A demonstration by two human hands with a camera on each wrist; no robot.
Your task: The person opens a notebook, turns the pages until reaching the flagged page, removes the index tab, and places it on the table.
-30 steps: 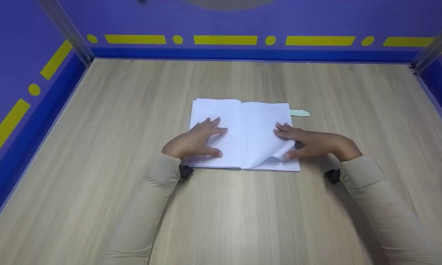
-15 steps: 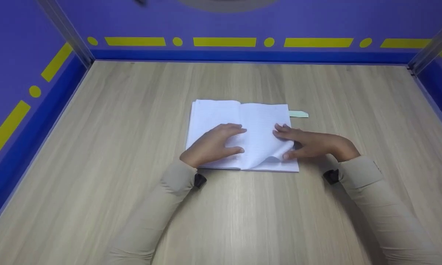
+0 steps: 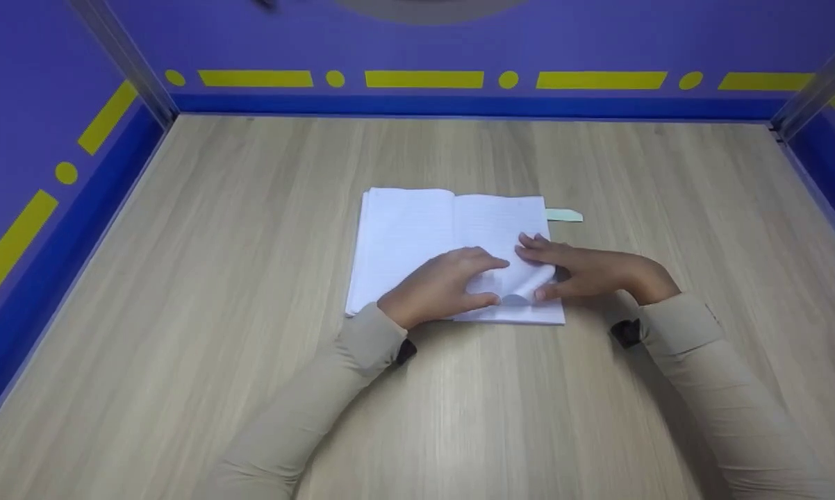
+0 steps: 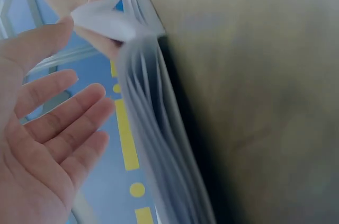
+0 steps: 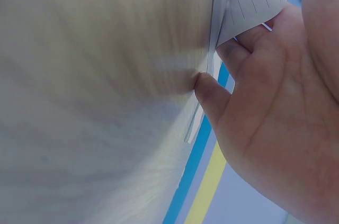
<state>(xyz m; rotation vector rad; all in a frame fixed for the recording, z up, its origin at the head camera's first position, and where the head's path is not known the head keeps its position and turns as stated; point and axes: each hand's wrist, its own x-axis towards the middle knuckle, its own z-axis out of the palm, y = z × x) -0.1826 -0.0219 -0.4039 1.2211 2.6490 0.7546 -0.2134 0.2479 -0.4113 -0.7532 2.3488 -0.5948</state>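
An open notebook with lined white pages lies on the table, a pale green tab sticking out at its right. Over the lower part of the pages is my left hand, fingers spread and slightly bent. In the left wrist view its thumb tip comes close to the lifted page; whether they touch I cannot tell. My right hand is at the notebook's right edge, with the curled lower corner of the right page between thumb and fingers. The notebook's cover is mostly hidden underneath.
The wood-grain table spreads around the notebook. Blue-purple panels with yellow markings stand along its back and sides. Black wrist straps or cameras sit at both sleeve cuffs.
My left hand has slid from the left page rightward across the fold to near the lifted corner. The right hand and the curled page have stayed in place.
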